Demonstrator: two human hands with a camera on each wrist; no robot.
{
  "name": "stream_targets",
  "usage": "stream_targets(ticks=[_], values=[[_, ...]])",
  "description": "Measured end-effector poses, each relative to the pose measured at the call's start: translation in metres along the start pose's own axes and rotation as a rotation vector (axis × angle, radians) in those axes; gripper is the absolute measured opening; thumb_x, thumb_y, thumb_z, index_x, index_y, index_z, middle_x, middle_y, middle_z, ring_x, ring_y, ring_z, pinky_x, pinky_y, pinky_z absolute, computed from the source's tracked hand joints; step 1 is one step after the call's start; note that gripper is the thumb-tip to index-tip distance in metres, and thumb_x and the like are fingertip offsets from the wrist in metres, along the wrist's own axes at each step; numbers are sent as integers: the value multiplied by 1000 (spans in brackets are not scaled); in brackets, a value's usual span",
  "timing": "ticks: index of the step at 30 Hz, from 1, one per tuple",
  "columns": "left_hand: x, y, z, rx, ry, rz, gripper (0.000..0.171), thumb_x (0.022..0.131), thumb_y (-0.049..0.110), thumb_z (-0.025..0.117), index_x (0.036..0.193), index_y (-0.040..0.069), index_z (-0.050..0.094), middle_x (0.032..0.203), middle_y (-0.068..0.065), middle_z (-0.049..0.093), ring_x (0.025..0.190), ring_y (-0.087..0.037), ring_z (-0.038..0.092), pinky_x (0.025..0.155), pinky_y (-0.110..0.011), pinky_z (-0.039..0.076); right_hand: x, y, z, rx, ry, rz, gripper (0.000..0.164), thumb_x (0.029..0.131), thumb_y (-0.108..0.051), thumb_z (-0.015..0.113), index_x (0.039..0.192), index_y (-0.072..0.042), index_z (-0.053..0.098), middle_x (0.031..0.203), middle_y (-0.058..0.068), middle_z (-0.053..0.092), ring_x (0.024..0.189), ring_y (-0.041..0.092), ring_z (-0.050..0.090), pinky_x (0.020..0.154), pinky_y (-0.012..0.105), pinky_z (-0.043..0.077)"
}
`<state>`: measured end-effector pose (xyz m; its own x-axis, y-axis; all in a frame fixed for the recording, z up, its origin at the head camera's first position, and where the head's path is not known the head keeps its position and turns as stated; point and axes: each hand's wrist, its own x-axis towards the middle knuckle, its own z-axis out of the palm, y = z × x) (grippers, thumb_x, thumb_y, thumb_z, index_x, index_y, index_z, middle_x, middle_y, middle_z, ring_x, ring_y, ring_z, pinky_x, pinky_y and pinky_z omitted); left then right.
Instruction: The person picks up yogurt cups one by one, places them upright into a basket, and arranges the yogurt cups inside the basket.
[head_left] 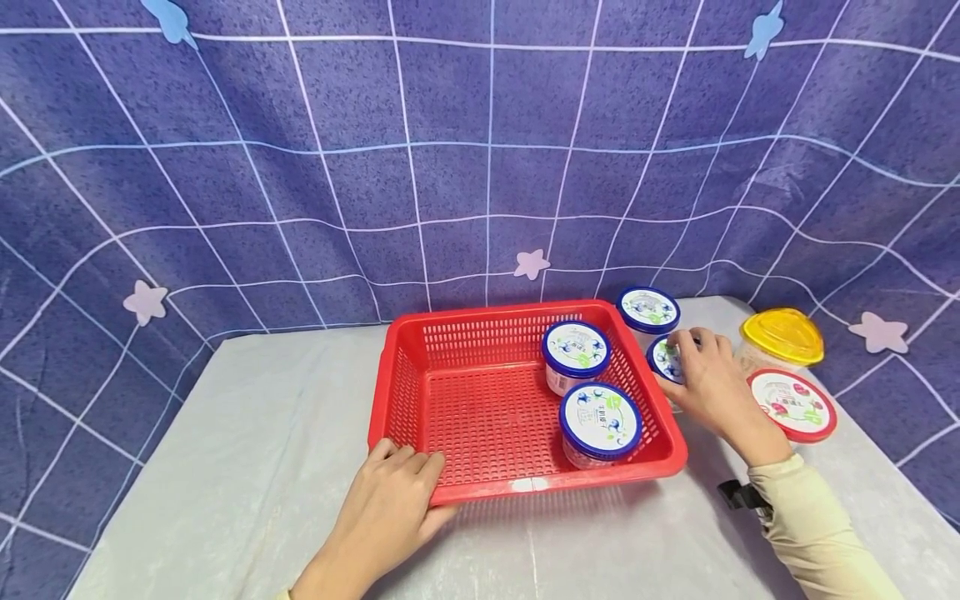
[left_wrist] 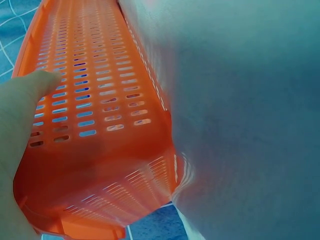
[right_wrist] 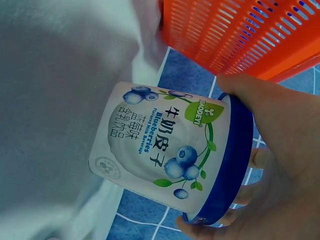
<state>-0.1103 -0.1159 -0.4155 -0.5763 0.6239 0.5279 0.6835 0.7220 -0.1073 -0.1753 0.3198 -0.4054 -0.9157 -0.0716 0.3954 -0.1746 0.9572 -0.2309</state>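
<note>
A red plastic basket (head_left: 491, 417) sits on the table. My left hand (head_left: 397, 492) grips its front left corner, with the thumb (left_wrist: 45, 81) pressed against the outer wall in the left wrist view. Inside the basket's right end are two blue-lidded tubs, one at the back (head_left: 576, 348) and one in front (head_left: 600, 418). Just beyond the right wall, my right hand (head_left: 708, 379) holds a blueberry milk tub (right_wrist: 160, 145) from above, fingers and thumb around its blue lid (right_wrist: 232, 155). Whether the tub's base touches the table I cannot tell.
Behind the held tub stands another blue-lidded tub (head_left: 648, 310). Right of my hand are a red-lidded tub (head_left: 791, 404) and a container with a yellow lid (head_left: 782, 335). A blue-purple gridded curtain (head_left: 480, 183) hangs behind the grey-white table (head_left: 285, 400).
</note>
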Motion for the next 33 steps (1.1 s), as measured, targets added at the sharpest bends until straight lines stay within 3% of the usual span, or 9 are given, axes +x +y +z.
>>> stream_targets(ticks=[11, 19, 33], values=[[-1, 0, -1, 4, -9, 1, 45, 69, 52, 77, 77, 14, 55, 56, 6, 47, 53, -18, 43, 70, -35, 34, 0, 0, -1, 50, 10, -7, 59, 78, -28, 81, 119, 1, 51, 117, 37, 47, 96, 58, 49, 77, 70, 40], [0, 0, -1, 6, -12, 3, 45, 70, 53, 76, 78, 13, 56, 56, 5, 48, 53, -18, 44, 69, -35, 34, 1, 3, -8, 65, 44, -40, 58, 75, -27, 83, 116, 0, 53, 116, 33, 50, 97, 52, 52, 77, 66, 42], [0, 0, -1, 9, -12, 7, 45, 70, 52, 78, 79, 12, 59, 57, 4, 51, 54, -19, 46, 69, -35, 34, 3, -3, -29, 69, 123, -26, 67, 73, -42, 85, 116, 0, 55, 116, 30, 52, 97, 46, 52, 76, 61, 43]])
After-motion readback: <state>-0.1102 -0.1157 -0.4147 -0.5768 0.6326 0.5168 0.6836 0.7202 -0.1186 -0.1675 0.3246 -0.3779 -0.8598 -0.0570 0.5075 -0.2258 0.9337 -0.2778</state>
